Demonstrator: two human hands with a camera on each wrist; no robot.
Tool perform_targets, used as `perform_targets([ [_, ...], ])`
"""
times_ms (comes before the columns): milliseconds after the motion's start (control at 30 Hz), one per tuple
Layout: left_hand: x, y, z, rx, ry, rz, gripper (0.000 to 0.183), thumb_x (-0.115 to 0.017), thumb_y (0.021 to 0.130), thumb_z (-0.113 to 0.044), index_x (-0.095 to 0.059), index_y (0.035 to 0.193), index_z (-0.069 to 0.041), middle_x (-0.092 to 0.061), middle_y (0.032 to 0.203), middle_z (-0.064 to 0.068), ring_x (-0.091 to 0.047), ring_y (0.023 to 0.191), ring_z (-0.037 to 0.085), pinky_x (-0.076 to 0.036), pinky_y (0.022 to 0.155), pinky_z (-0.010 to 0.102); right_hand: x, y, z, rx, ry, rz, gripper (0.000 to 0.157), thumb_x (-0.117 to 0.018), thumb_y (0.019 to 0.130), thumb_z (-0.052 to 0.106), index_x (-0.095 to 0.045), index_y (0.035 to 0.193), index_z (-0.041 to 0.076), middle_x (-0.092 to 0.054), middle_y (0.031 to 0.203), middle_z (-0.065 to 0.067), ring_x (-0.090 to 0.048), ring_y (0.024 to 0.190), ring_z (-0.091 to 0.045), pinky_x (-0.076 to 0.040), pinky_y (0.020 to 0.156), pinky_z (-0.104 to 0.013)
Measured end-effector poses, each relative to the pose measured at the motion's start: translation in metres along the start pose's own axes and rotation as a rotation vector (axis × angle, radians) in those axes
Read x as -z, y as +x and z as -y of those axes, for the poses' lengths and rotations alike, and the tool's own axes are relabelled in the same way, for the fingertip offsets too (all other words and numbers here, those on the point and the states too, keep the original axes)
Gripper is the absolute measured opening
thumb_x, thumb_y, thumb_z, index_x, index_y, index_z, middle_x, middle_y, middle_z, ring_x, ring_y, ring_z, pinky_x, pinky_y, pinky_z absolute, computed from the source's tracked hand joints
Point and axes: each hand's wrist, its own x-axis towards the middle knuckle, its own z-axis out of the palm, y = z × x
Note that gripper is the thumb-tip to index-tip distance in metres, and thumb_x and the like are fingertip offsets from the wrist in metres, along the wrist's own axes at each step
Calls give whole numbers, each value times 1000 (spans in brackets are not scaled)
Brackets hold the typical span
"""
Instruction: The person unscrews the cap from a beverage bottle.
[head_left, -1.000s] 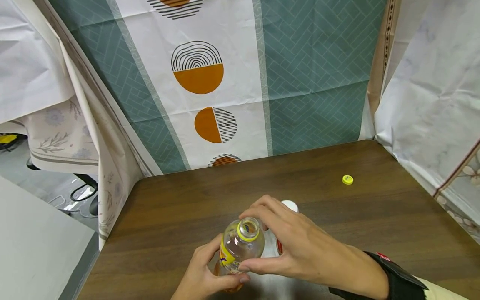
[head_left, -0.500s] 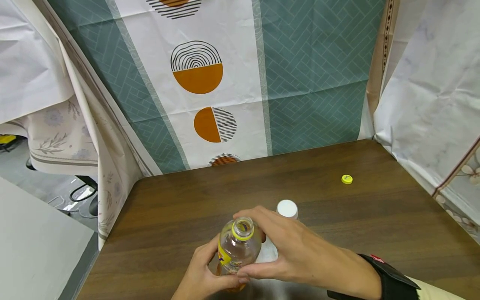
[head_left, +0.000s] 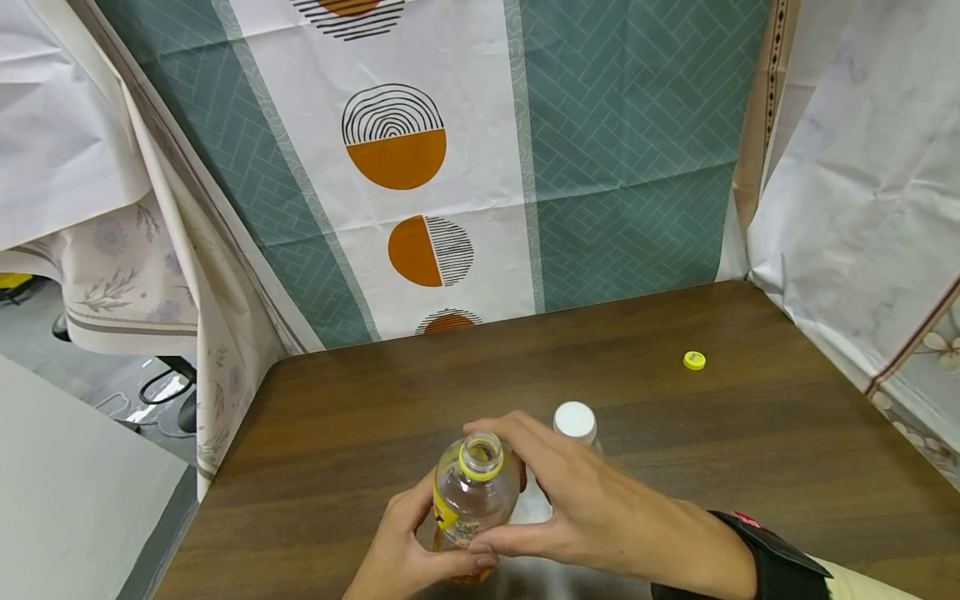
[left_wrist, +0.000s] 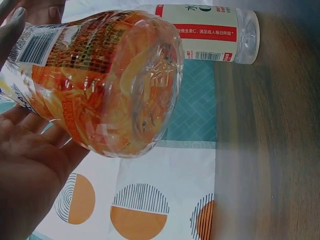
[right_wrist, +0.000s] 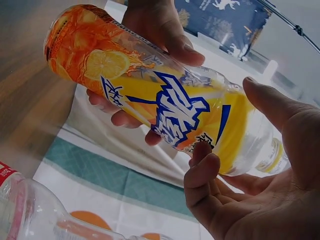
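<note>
A clear drink bottle [head_left: 476, 500] with a yellow and orange iced-tea label stands close to upright in the head view, its mouth uncapped. My left hand [head_left: 405, 537] grips its lower body, thumb across the front. Higher up, my right hand [head_left: 573, 492] curls around the bottle's shoulder, fingers behind and thumb in front. The left wrist view shows the bottle's base [left_wrist: 152, 85] raised off the wooden table. Behind my right hand stands a second bottle with a white cap [head_left: 575, 419]; its red and cream label [left_wrist: 207, 32] shows in the left wrist view.
A yellow bottle cap [head_left: 694, 360] lies on the brown wooden table [head_left: 360, 417] toward the back right. A patterned teal and white cloth [head_left: 622, 150] hangs along the far edge, with pale curtains [head_left: 862, 192] at the sides.
Both hands keep their hold while the bottle shifts a little to the left. My right hand has moved left and down slightly, uncovering more of the white cap behind it.
</note>
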Motion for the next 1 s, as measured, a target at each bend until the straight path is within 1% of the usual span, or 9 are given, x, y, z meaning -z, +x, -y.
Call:
perform_targets([
  [133, 2, 7, -12, -41, 5, -8, 70, -86, 65, -13, -54, 127, -3, -67, 109, 7, -63, 93, 19, -53, 82, 30, -1, 0, 0, -9, 8, 3, 68, -74, 77, 43, -43, 133, 19, -52, 119, 13, -51, 94, -2, -52, 74, -25],
  [233, 2, 9, -14, -49, 2, -7, 70, -86, 66, -13, -54, 127, -3, -67, 109, 7, -62, 94, 19, -52, 83, 29, -1, 1, 0, 2, 19, -1, 67, -74, 77, 43, -44, 132, 18, -52, 119, 14, -51, 97, -2, -52, 76, -25],
  [333, 1, 6, -8, -56, -13, 1, 71, -85, 66, -13, -52, 128, -2, -67, 109, 8, -62, 94, 20, -52, 83, 32, -1, 1, 0, 33, 25, -14, 67, -74, 78, 41, -44, 132, 17, -52, 117, 12, -51, 97, -3, -52, 76, -26],
  [400, 0, 2, -1, -41, -27, 10, 72, -85, 67, -14, -51, 129, -3, -66, 111, 7, -61, 95, 20, -52, 83, 34, 0, 2, 1, 55, 31, -21, 66, -75, 78, 39, -44, 132, 16, -53, 116, 11, -51, 93, -4, -52, 73, -25],
  [533, -2, -3, 7, -12, -51, 31, 75, -85, 67, -16, -49, 132, -4, -65, 113, 5, -61, 97, 21, -52, 84, 36, 2, 3, 3, 43, 34, -11, 64, -74, 79, 39, -43, 132, 19, -52, 115, 12, -50, 91, -4, -52, 71, -24],
  [667, -2, 1, -2, -20, -73, 43, 79, -85, 67, -13, -45, 134, -2, -64, 114, 7, -60, 98, 22, -51, 85, 37, 5, 5, 6, 19, 42, -2, 62, -73, 80, 39, -43, 131, 19, -50, 118, 12, -51, 97, -3, -53, 77, -26],
  [800, 0, 8, -15, -7, -41, 32, 83, -85, 66, -11, -42, 137, -1, -62, 118, 7, -59, 100, 22, -51, 87, 36, 10, 9, 10, 56, 54, -32, 61, -75, 79, 32, -44, 129, 13, -51, 119, 10, -53, 99, -3, -53, 79, -26],
  [900, 0, 11, -20, 11, 4, 21, 86, -85, 66, -11, -40, 139, -2, -59, 124, 8, -57, 105, 23, -49, 90, 37, 16, 12, 12, 82, 29, -63, 61, -77, 78, 29, -46, 127, 11, -53, 115, 9, -53, 86, -3, -52, 66, -19],
  [1000, 1, 12, -21, 33, 45, 9, 86, -85, 66, -12, -41, 138, -4, -55, 127, 7, -54, 109, 23, -48, 91, 40, 23, 14, 16, 79, -4, -79, 62, -78, 77, 30, -47, 127, 11, -55, 111, 8, -49, 71, -2, -46, 51, -13],
])
